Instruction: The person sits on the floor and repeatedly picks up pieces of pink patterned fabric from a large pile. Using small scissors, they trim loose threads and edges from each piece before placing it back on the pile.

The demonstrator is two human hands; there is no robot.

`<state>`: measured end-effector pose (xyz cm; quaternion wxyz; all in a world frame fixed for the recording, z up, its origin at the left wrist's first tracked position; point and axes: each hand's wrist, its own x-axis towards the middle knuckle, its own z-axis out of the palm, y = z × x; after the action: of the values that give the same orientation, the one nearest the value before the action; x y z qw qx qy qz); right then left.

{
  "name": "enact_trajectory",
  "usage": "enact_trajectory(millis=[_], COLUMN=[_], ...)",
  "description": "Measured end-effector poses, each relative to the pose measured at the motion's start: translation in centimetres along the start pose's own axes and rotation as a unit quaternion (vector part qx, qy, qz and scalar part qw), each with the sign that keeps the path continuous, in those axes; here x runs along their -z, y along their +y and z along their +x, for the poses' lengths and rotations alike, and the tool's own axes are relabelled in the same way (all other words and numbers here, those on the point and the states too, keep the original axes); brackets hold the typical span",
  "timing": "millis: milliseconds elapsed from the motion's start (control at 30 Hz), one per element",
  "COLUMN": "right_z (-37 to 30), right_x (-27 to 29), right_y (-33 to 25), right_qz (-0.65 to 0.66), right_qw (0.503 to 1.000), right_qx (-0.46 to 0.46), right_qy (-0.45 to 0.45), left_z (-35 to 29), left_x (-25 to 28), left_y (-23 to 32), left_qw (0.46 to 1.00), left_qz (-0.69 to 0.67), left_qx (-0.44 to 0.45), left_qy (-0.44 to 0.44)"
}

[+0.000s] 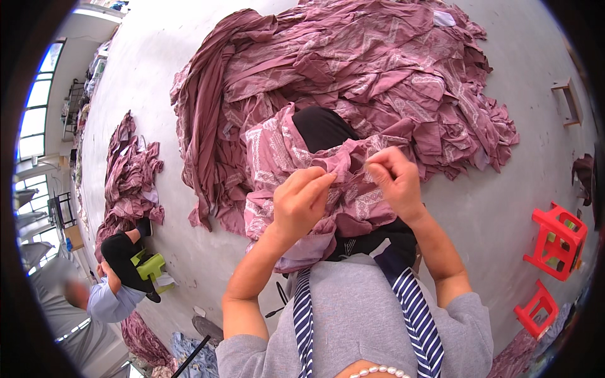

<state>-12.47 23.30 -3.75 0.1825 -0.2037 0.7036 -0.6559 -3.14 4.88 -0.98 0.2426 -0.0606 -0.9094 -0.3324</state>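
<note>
Head view | patterned mauve garment held up over the lap, before the large fabric heap | edge pinched by left hand and right hand (both clenched on cloth) | step judged: seam inspection; next calls for shifting grip along the edge.

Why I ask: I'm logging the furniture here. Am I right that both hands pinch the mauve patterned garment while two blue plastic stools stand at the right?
Not quite: the head view shows two plastic stools that are red, not blue. Both the left hand and right hand do pinch the mauve patterned garment.

co-worker's face blurred, red stool half cut off
</note>
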Motion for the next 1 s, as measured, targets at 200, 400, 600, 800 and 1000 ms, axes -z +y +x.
enact_trajectory(millis=[200, 400, 600, 800, 1000], right_z=[-0.7, 0.2, 0.3, 0.8, 1.0], right_x=[-0.8, -2.6, -2.1, -1.4, -2.2], right_y=[-1.1, -1.2, -2.6, -2.6, -3.7], right_qz=[0.114, -0.049, -0.039, 0.012, -0.069], right_qw=[0.992, 0.99, 0.993, 0.999, 0.994], right_qx=[-0.042, 0.127, 0.075, -0.021, 0.056], right_qy=[-0.036, -0.029, -0.078, -0.04, -0.067], left_z=[-0.3, -0.1, -0.5, 0.4, 0.6], left_x=[0.1, -0.6, -0.8, 0.1, 0.4], left_y=[0.2, -0.2, -0.5, -0.5, 0.0], left_qw=[0.772, 0.642, 0.648, 0.719, 0.694], left_qz=[-0.458, -0.644, -0.664, -0.587, -0.614], left_qx=[0.439, 0.416, 0.373, 0.369, 0.372], left_qy=[0.026, 0.023, 0.028, 0.05, 0.05])
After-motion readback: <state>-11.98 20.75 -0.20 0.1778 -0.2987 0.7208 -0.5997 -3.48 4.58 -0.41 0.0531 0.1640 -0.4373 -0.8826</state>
